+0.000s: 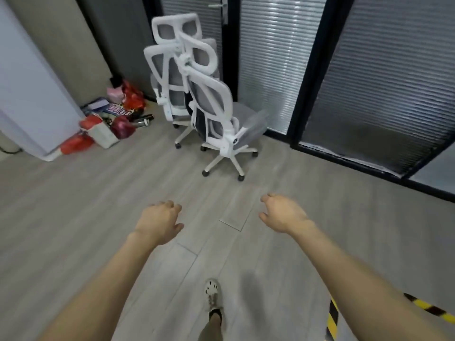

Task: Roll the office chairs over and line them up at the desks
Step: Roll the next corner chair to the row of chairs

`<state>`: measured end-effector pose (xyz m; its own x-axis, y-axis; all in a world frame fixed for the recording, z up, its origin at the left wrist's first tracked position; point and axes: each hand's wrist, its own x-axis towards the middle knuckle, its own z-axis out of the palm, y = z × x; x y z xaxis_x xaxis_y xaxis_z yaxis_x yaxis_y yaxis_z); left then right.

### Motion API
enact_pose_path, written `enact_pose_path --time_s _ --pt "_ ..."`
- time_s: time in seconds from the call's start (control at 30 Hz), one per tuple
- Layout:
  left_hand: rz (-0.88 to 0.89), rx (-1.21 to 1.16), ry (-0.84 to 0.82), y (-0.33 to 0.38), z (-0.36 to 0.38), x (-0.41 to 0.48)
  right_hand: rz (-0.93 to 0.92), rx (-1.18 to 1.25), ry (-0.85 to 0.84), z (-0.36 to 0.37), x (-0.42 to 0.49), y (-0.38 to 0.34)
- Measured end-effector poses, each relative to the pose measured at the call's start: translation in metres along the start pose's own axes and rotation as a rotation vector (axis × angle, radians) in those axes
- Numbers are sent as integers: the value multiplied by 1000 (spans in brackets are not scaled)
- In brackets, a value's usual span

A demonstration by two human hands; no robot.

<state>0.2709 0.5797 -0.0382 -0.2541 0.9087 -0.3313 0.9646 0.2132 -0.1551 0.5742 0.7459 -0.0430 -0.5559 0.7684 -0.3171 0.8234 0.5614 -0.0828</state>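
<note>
Item: two white-framed office chairs with grey mesh backs and headrests, parked together against the blind-covered glass partition (283, 57), far side of the grey plank floor (73, 205).

Nearer chair (216, 114): seat facing right toward the glass, back turned to the viewer, five-star base with castors on the floor. Farther chair (170, 77): directly behind it and to the left, the two backs overlapping in view, so whether the frames touch cannot be told.

Left hand (160, 222): extended forward, palm down, fingers loosely curled, holding nothing. Right hand (283, 212): likewise extended, fingers half curled, empty. Both are well apart from the chairs; one shoe (211, 289) shows below, mid-stride.

Nearby: heap of red and pink packages (110, 119) on the floor left of the chairs, beside a pale cabinet (29, 94). Yellow-and-black hazard tape (332, 318) at lower right. No desk is in view.

Step in hand (judged): approach and take hold of the nearer chair.

Handling notes: it is best gripped with both hands on the upper back frame, below the headrest, which looks adjustable and may shift under a pull. Drawing it straight away from the glass should free it from the farther chair's base (castors may be interlocked). Steering clear of the floor clutter and rolling slowly keeps the castors tracking.
</note>
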Motion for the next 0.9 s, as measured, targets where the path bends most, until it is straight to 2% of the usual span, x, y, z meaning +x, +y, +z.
enact_pose_path --time_s 0.23,0.4,0.6,0.73,0.9 --pt "55 25 51 -130 -42 147 -35 -83 59 -72 169 -94" --pt "100 50 125 -199 -79 256 -43 -83 143 -118 287 -133" --pt "145 70 178 -281 -105 419 -47 -48 380 -150 467 -162" --pt "211 88 189 -336 -131 527 -50 3 475 -185 581 -190" --pt "329 55 315 -382 -182 642 77 33 584 -235 690 -201"
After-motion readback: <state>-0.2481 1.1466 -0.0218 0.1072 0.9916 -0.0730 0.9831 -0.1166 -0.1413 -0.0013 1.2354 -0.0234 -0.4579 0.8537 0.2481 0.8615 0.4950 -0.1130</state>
